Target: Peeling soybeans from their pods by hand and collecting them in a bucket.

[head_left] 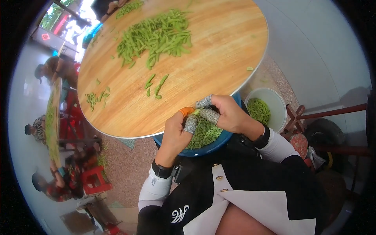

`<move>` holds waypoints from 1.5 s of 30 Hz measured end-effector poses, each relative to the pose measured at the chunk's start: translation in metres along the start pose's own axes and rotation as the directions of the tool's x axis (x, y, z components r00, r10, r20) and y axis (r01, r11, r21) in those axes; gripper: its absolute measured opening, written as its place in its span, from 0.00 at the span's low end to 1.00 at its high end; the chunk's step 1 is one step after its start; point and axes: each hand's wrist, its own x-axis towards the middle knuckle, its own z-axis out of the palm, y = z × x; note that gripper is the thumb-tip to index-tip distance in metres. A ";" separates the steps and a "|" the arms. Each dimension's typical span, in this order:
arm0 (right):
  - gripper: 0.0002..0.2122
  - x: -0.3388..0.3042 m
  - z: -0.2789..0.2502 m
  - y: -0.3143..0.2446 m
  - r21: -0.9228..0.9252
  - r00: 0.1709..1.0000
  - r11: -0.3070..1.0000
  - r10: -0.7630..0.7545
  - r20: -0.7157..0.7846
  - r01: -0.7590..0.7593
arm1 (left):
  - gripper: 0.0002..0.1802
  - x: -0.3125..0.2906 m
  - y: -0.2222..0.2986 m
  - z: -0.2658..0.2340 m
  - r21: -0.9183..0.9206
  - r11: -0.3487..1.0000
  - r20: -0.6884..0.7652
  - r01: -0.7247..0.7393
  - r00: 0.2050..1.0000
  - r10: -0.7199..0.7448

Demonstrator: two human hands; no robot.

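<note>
Over a blue basin [196,152] in my lap, both my hands meet with closed fingers. Between the fingertips is a small light-green bean pod [196,112], mostly covered by them. My left hand [175,132] pinches it with an orange finger cover on one finger and grey wrap on another. Grey wraps also cover the thumb and finger of my right hand [231,115], which grips the pod from the other side. Below, shelled green beans [206,131] fill the basin. Two loose green pods lie on the table just beyond my hands.
The round wooden table [219,51] bears a large heap of green pods [156,37] and a small pile [94,99] at its left. A white bucket [279,111] with green pods or husks stands at right. Several people sit around another table, near a red stool [94,181].
</note>
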 end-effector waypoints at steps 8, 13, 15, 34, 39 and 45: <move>0.05 -0.001 -0.007 0.002 -0.298 0.990 0.949 -0.064 0.126 0.100 | 0.09 0.000 0.006 -0.005 0.249 0.967 0.089 -0.055 0.995 0.034; 0.04 -0.004 0.003 0.014 0.008 0.993 0.998 0.069 0.098 -0.070 | 0.09 0.002 -0.002 -0.002 0.059 0.998 0.054 -0.026 0.998 0.023; 0.03 -0.005 0.007 0.015 0.384 0.893 0.807 0.400 0.206 -0.449 | 0.08 0.002 -0.009 0.000 -0.048 0.999 0.057 -0.013 0.998 0.016; 0.04 -0.007 0.006 0.017 -0.241 0.968 0.948 -0.165 0.188 0.208 | 0.06 -0.001 -0.024 -0.002 -0.420 0.906 0.113 0.058 0.994 -0.011; 0.03 -0.009 0.011 0.015 0.259 0.975 0.946 0.162 0.150 -0.197 | 0.10 0.004 -0.017 0.000 -0.473 0.868 0.168 0.152 0.982 -0.080; 0.06 -0.012 0.011 0.009 -0.118 0.997 0.991 -0.069 -0.017 0.067 | 0.12 0.004 -0.015 0.009 -0.373 0.925 0.002 0.068 0.997 -0.072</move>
